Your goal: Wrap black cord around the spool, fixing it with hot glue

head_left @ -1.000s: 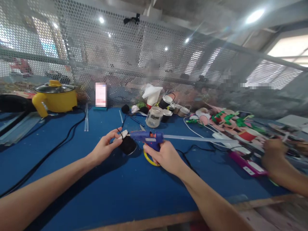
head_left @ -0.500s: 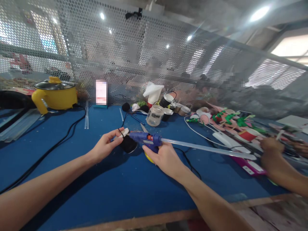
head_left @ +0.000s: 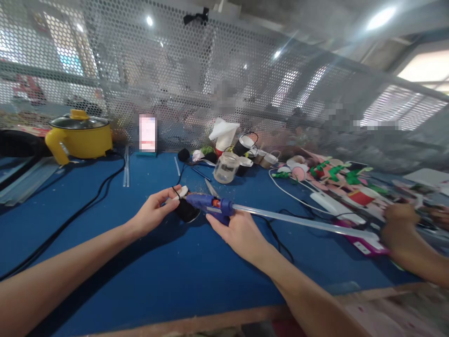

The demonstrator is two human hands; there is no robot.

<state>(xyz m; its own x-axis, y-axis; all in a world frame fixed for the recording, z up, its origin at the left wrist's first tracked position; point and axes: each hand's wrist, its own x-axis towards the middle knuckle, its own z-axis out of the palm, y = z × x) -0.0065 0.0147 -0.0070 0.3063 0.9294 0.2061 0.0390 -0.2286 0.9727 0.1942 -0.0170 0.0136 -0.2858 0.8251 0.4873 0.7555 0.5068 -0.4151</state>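
My left hand is closed at the fingertips on the white rim of a small black cup, which is tipped on its side and has a thin black cord looped at its top. My right hand is wrapped round a blue hot glue gun. From the gun's back a long clear glue stick reaches far to the right. The gun's nozzle is at the cup's white rim, close to my left fingertips; whether it touches cannot be made out.
Behind the gun lies a pointed blade, near a clear plastic jar and small cups. A yellow electric pot and a phone stand at the back left. At right, another person's hand is beside craft pieces.
The glue gun has shifted slightly left along the cup's rim. A yellow part that showed beneath the gun is now out of sight. My left hand stays on the cup.
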